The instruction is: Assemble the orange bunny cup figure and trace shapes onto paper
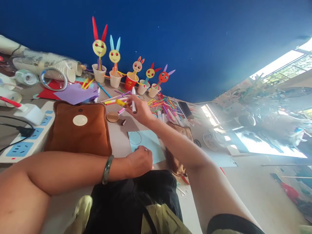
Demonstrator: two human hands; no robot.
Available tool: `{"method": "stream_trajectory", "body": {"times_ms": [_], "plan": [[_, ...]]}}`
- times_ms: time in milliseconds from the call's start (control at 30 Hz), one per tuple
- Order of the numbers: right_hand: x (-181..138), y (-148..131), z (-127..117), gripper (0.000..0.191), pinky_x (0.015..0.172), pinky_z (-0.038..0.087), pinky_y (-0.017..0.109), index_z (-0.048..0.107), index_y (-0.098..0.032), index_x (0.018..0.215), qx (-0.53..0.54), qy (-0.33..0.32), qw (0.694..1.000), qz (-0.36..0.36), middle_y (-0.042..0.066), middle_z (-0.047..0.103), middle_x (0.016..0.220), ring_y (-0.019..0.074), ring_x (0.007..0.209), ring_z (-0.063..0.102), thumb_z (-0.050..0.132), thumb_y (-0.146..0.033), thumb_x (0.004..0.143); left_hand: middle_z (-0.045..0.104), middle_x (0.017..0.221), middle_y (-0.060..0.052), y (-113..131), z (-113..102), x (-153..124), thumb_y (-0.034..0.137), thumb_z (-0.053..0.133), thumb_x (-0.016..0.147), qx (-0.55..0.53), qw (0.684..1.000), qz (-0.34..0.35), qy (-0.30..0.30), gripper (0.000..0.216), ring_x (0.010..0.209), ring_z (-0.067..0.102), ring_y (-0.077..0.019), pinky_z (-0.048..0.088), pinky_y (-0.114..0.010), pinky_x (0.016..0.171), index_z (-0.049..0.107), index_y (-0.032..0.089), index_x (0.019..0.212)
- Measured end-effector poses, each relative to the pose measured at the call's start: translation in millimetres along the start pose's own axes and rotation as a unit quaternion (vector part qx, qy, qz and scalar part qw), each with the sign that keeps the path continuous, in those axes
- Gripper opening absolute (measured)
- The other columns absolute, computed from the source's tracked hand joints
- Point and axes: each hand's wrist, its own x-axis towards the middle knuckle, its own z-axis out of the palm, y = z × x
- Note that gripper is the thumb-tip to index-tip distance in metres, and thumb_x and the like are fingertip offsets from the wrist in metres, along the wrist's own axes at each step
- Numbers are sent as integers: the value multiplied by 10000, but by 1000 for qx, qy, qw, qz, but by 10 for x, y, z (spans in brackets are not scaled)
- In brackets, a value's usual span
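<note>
My right hand (140, 109) is raised over the table with its fingers closed around a white marker (134, 101). A small yellow object (120, 103) shows at the same fingertips; its kind is unclear. My left hand (140, 161) is curled into a fist on the near edge of a light blue paper sheet (153, 143). Whatever its fingers may hold is hidden. A circle is drawn in thin dark line near the paper's upper left corner. Beyond the paper lie a round brown disc (112, 117) and a small dark marker cap (123, 122).
Rabbit-headed figures in paper cups (99, 74) line the blue wall. Coloured sticks and pens (168, 109) lie scattered below them. At left are a brown cushion-like pouch (80, 136), a power strip (29, 143) and purple paper (75, 92). A brown pouch (176, 159) lies under my right forearm.
</note>
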Motion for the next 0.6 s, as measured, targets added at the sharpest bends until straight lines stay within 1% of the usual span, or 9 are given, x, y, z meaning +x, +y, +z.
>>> {"method": "stream_trajectory", "body": {"times_ms": [67,100,167,233,300,400,500,600], "plan": [[-296,73,-116,246,730,490,287,560,-217,1057,60,35,997,25,29,697,942,151,760,620,675,-292,853,682,986,-267,8,26,12,358,437,1026,21,1000,-11,0,449,907,675,-315,426,-362,665,692,-11,1047],[-441,106,-156,260,710,499,284,561,-218,1060,89,40,994,40,29,696,936,146,742,622,678,-327,855,681,1012,-283,10,39,18,377,436,1026,32,999,-16,3,475,920,680,-324,433,-369,676,691,-22,1069],[-712,164,-210,310,702,520,285,564,-215,1072,140,61,986,67,35,696,927,147,752,637,691,-386,847,681,1048,-304,11,71,32,416,439,1023,46,999,-21,14,521,925,686,-332,447,-380,692,690,-35,1092],[-938,205,-249,340,687,525,281,574,-211,1070,165,72,979,91,32,690,906,148,756,636,710,-410,830,683,1063,-311,8,113,45,446,444,1019,57,998,-23,28,549,905,688,-327,452,-383,693,693,-37,1098],[-1112,233,-281,338,633,511,262,576,-217,1048,175,73,975,114,12,670,852,146,730,624,728,-412,817,692,1052,-303,6,164,57,463,465,1009,70,996,-27,49,546,881,684,-320,450,-381,683,701,-25,1080],[-1271,265,-312,299,604,499,261,572,-228,976,166,69,976,124,-14,636,778,146,684,603,747,-401,806,709,966,-259,8,244,63,506,523,976,94,991,-42,91,530,847,668,-313,439,-379,665,713,11,1000],[-1331,299,-298,270,656,513,283,573,-231,955,152,84,979,110,-16,642,756,152,680,604,745,-385,814,704,903,-214,10,288,59,554,574,935,110,984,-55,130,529,814,648,-294,432,-380,665,707,42,937],[-1337,334,-239,239,698,531,293,582,-233,969,153,106,977,100,-6,672,790,158,697,624,726,-363,830,684,830,-158,3,278,61,570,605,911,100,983,-61,145,501,798,634,-273,428,-375,684,696,78,870]]}}
